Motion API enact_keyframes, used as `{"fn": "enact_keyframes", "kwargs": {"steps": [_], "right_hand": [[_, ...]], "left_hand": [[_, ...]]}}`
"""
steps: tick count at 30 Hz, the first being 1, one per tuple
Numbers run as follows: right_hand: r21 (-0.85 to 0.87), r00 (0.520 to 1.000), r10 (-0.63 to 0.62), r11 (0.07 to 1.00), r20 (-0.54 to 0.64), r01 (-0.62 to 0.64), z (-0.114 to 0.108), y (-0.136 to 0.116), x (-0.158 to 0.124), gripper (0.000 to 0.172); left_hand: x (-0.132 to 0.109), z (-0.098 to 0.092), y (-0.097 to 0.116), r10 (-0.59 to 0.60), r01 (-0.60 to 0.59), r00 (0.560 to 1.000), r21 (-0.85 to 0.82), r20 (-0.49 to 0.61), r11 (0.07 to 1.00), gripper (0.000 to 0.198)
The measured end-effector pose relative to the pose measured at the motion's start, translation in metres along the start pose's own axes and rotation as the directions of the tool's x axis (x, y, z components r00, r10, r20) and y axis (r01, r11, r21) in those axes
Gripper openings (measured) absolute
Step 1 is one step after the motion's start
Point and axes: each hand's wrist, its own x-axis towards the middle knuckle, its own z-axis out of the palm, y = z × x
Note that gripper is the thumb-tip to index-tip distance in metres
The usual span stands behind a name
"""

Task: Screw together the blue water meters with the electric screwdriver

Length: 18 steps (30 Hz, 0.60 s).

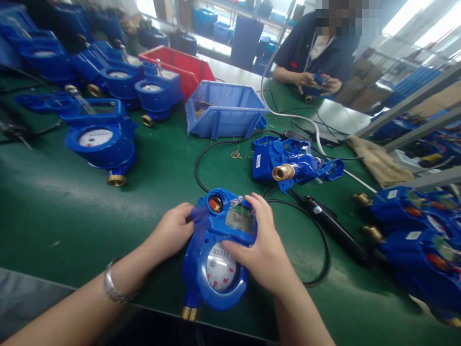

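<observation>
A blue water meter with a round dial, a small grey display and brass fittings lies on the green mat near the front edge. My left hand grips its upper left side, fingers curled around the housing. My right hand rests over its right side, fingers closed on the display module and thumb on the dial glass. A metal bracelet sits on my left wrist.
Several blue meters stand at the left and far left; more lie at the right edge. An opened meter lies beyond, beside a black electric screwdriver with cable. A blue bin and red bin sit behind. Another person works opposite.
</observation>
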Motion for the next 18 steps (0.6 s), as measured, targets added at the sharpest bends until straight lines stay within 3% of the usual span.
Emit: {"fn": "enact_keyframes", "kwargs": {"steps": [3,6,9,14,16,18], "right_hand": [[0.099,1.0,0.007,0.995,0.002,-0.007,-0.001,-0.004,0.007,0.078],[0.102,0.999,0.008,0.995,-0.043,-0.003,-0.001,-0.013,0.007,0.076],[0.077,0.996,-0.049,0.996,-0.075,0.055,-0.003,-0.021,0.007,0.074],[0.098,0.993,-0.096,0.99,-0.068,0.102,-0.001,-0.023,0.013,0.078],[0.113,0.993,-0.106,0.987,-0.05,0.111,0.002,-0.022,0.015,0.08],[0.131,0.993,-0.108,0.985,-0.044,0.113,0.005,-0.022,0.016,0.081]], "left_hand": [[-0.016,-0.003,-0.002,-0.055,0.057,0.997,-0.039,0.056,0.998,0.003],[-0.034,-0.008,-0.007,-0.116,0.164,0.976,-0.275,0.183,0.947,0.008],[-0.046,-0.017,-0.016,-0.054,0.189,0.946,-0.41,0.32,0.892,0.029],[-0.044,-0.025,-0.025,0.018,0.223,0.833,-0.365,0.553,0.904,0.072],[-0.04,-0.023,-0.025,0.047,0.171,0.83,-0.333,0.555,0.927,0.077],[-0.039,-0.019,-0.022,0.07,0.092,0.863,-0.291,0.501,0.952,0.078]]}}
